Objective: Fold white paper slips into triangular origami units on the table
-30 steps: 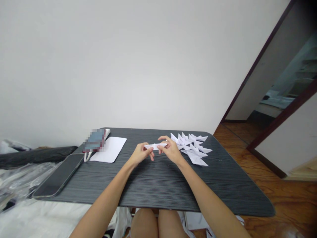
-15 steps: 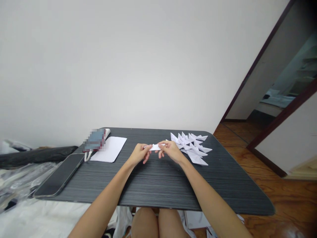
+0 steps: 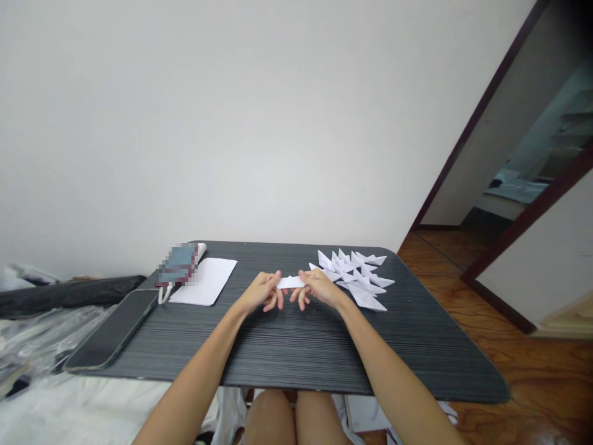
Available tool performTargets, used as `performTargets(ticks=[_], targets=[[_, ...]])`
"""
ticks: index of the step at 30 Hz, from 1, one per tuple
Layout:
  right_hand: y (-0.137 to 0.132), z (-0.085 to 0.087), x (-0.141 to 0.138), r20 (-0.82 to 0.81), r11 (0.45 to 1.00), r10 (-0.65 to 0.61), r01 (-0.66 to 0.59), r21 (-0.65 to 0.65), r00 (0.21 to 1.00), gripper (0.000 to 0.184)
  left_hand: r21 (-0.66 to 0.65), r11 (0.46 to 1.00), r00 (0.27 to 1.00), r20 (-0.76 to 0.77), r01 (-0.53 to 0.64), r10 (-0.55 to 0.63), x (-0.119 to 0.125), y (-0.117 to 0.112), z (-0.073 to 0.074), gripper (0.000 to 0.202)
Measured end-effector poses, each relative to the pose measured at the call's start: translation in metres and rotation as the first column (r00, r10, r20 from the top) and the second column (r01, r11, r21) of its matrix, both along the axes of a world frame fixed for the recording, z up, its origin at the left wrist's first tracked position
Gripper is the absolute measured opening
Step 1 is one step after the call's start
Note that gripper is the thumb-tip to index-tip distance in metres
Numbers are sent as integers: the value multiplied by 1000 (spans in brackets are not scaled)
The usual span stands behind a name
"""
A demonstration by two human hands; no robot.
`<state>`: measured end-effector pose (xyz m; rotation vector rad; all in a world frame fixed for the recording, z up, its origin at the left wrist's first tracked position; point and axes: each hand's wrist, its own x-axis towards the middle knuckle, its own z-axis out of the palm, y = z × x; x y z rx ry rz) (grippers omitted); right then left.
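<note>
Folded paper strip (image 3: pixel 290 282), white, narrow, flat, pinched between both hands' fingers (image 3: pixel 277 279)

Matt white paper strip (image 3: pixel 290 282); bench (image 3: pixel 296 346) dark, ridged, dull grain; phone (image 3: pixel 113 329) glossy glass; floor (image 3: pixel 546 371) polished wood.

Your hands hold the paper strip (image 3: pixel 290 282) mid-table (image 3: pixel 296 352); folded pieces (image 3: pixel 356 278) to its right, sheet (image 3: pixel 204 280) and phone (image 3: pixel 113 329) left.

Soft, even daylight — faint shadows on the desk (image 3: pixel 296 346); edges bend wide-angle, one pixelated patch at left centre.
</note>
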<state>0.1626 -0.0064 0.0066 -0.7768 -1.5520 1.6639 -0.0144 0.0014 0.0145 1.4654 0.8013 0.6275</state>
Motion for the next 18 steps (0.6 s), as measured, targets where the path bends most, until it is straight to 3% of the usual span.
performTargets(ticks=[3,7,12,18], targets=[[0,-1,3,17,999,39,-39,0,999,49,-6,1000,1000,-9,1,-1,-3,0,-1,61],[2,-4,7,79,996,-69,63,67,995,49,-3,999,999,4,-35,35,-3,0,-5,65],[4,-9,3,164,970,-197,168,178,966,43,124,985,991,-48,-117,123,0,3,-11,55],[2,-5,-2,304,949,-248,167,268,920,38,249,962,977,-149,-114,154,2,4,-17,54]])
